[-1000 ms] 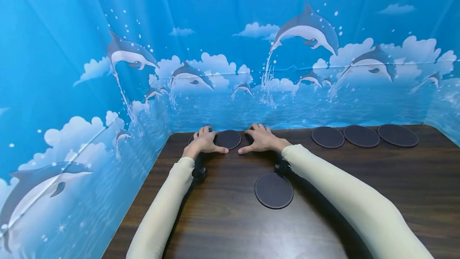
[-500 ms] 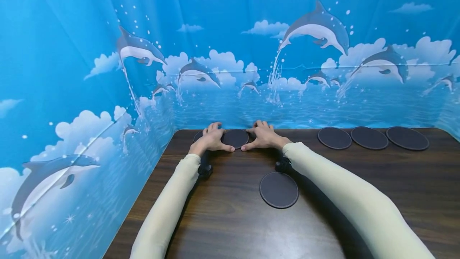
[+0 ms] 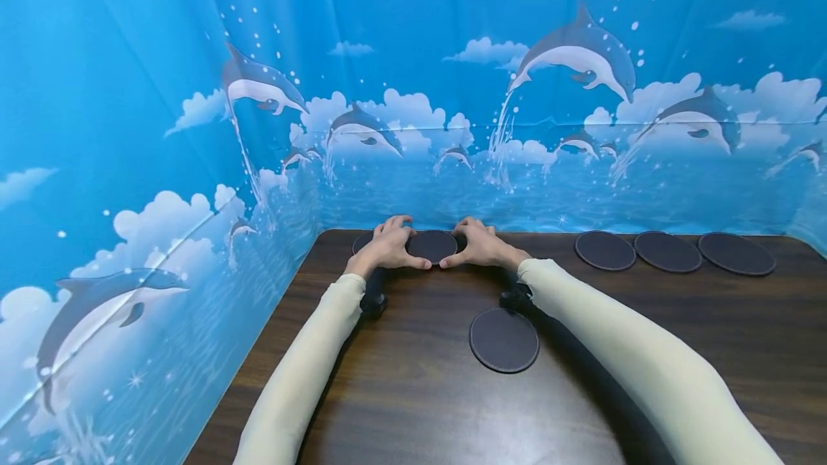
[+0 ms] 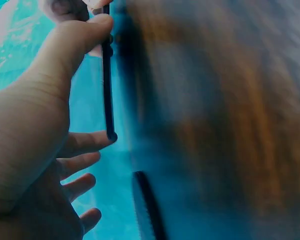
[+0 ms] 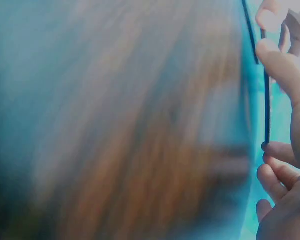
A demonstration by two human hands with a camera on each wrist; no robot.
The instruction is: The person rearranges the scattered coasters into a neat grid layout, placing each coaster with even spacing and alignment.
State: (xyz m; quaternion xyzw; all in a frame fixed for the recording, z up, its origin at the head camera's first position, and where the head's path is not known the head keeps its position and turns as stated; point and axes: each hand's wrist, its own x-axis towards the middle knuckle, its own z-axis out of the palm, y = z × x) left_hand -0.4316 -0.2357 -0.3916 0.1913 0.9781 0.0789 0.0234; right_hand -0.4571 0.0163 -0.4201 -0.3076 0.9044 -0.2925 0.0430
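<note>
At the back of the dark wood table, a round dark coaster with a stitched rim (image 3: 431, 246) sits between my two hands. My left hand (image 3: 388, 246) pinches its left edge by thumb and forefinger. Opposite, my right hand (image 3: 481, 244) pinches the right edge the same way. Both wrist views show this coaster (image 4: 108, 90) edge-on, with a narrow gap between it and the tabletop. Another coaster (image 3: 362, 240) lies just left, partly hidden behind my left hand. Nearer me, a single coaster (image 3: 504, 340) lies flat on the table.
Along the back edge at right, three more dark coasters (image 3: 605, 250), (image 3: 668, 251), (image 3: 736, 253) lie in a row. A blue dolphin-print curtain (image 3: 413, 92) stands behind and to the left of the table (image 3: 400, 379).
My hands have drawn closer together; the right hand, apart from the coaster before, now grips its edge along with the left. The head view has shifted slightly left.
</note>
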